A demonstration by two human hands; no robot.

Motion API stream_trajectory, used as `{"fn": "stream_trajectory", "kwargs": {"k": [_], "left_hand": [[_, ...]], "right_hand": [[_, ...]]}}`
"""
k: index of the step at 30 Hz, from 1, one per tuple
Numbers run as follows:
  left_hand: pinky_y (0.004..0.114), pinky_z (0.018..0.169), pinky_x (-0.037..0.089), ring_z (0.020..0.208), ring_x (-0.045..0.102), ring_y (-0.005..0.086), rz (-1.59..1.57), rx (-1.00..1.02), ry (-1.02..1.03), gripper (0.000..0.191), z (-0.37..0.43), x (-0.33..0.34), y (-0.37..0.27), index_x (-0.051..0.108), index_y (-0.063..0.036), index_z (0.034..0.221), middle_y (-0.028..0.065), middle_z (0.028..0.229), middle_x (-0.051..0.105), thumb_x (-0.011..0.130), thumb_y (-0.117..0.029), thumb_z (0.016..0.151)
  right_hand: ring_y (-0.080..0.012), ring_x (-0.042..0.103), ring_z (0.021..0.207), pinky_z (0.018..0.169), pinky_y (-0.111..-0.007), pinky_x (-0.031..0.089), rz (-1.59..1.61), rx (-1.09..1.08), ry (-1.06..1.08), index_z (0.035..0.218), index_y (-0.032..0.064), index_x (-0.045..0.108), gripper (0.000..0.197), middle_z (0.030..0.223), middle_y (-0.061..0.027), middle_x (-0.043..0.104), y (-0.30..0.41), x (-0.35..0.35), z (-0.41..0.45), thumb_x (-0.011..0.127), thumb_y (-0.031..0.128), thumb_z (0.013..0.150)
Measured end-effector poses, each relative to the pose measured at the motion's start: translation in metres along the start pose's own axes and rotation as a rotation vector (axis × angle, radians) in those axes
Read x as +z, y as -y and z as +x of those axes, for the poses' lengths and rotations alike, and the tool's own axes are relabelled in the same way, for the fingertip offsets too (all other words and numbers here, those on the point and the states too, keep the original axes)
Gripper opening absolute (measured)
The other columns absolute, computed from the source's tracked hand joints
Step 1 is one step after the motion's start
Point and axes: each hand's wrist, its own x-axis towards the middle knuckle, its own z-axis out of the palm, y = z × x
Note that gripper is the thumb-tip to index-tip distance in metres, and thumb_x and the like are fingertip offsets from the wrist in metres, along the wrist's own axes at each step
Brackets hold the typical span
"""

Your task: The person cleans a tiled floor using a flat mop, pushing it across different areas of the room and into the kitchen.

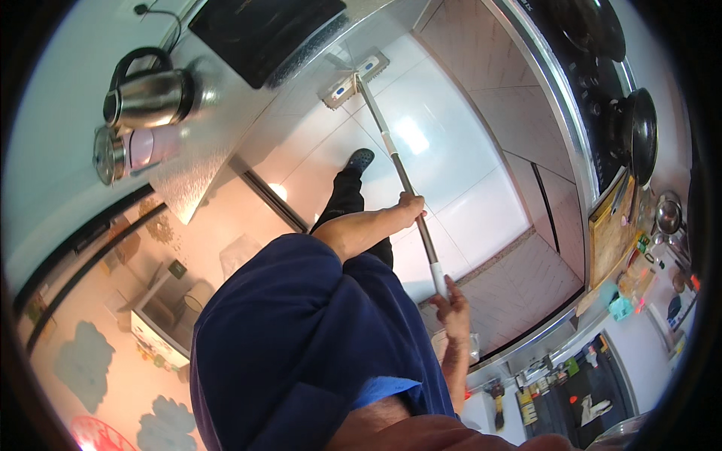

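Observation:
A long-handled mop [402, 175] slants across the middle, its grey and white pole leading up to a wide head [354, 79] on the pale tiled floor. My left hand [412, 208] is wrapped around the pole's middle. Lower down, my right hand [451, 307] holds the white grip at the pole's upper end, with some fingers extended. The mop head lies beside the base of the left counter. One dark clog [360, 160] shows on the floor below the mop head; the other foot is hidden.
At left, a counter bears a steel kettle [149, 97], a glass jug [110, 155] and a black cooktop [259, 34]. A floor track [271, 191] crosses near my leg. Cabinets [507, 118] line the right, beneath a stove with black pans [643, 135] and a wooden cutting board [612, 231].

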Motion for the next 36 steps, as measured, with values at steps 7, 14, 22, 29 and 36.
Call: {"fn": "stream_trajectory", "kwargs": {"k": [7, 14, 22, 29, 36], "left_hand": [[0.031, 0.035, 0.047, 0.051, 0.061, 0.0228, -0.004, 0.086, -0.031, 0.024, -0.021, 0.016, -0.041, 0.047, 0.0122, 0.091, 0.0162, 0.074, 0.056, 0.05, -0.008, 0.08], [0.031, 0.037, 0.049, 0.05, 0.06, 0.0232, -0.014, 0.128, -0.014, 0.019, -0.013, 0.029, -0.052, 0.051, 0.0122, 0.083, 0.0151, 0.069, 0.054, 0.051, -0.006, 0.078], [0.032, 0.039, 0.05, 0.054, 0.056, 0.0228, -0.083, 0.226, 0.087, 0.009, 0.042, 0.049, -0.066, 0.051, 0.0038, 0.08, 0.014, 0.07, 0.053, 0.05, -0.005, 0.078], [0.035, 0.04, 0.049, 0.053, 0.06, 0.0262, 0.267, 0.257, -0.03, 0.02, 0.073, 0.045, -0.009, 0.051, 0.0093, 0.089, 0.0185, 0.072, 0.058, 0.048, -0.007, 0.077], [0.039, 0.047, 0.051, 0.059, 0.062, 0.0293, 0.581, 0.327, -0.206, 0.036, 0.077, -0.037, 0.133, 0.046, 0.0078, 0.094, 0.0202, 0.075, 0.058, 0.06, -0.019, 0.076]], "right_hand": [[-0.0014, 0.038, 0.045, 0.04, -0.017, 0.028, -0.026, -0.036, -0.088, 0.128, 0.0014, 0.046, 0.05, 0.07, 0.0004, 0.058, 0.046, 0.004, 0.001, 0.056, -0.001, 0.079], [-0.0016, 0.037, 0.045, 0.039, -0.018, 0.029, -0.046, -0.069, -0.096, 0.13, 0.0006, 0.044, 0.05, 0.07, 0.0001, 0.058, 0.039, -0.008, 0.015, 0.055, -0.001, 0.081], [-0.0037, 0.037, 0.042, 0.037, -0.02, 0.029, -0.052, -0.207, -0.079, 0.131, 0.0005, 0.043, 0.051, 0.067, -0.0012, 0.056, 0.015, -0.013, 0.061, 0.053, 0.0, 0.08], [-0.0077, 0.043, 0.053, 0.05, -0.022, 0.038, -0.039, -0.161, 0.058, 0.134, 0.0033, 0.04, 0.055, 0.067, -0.0017, 0.053, -0.065, -0.031, 0.085, 0.054, 0.002, 0.081], [-0.0169, 0.058, 0.074, 0.072, -0.029, 0.047, -0.14, -0.266, 0.046, 0.132, 0.0057, 0.043, 0.058, 0.086, -0.0121, 0.064, -0.188, -0.018, 0.033, 0.056, -0.003, 0.076]]}}
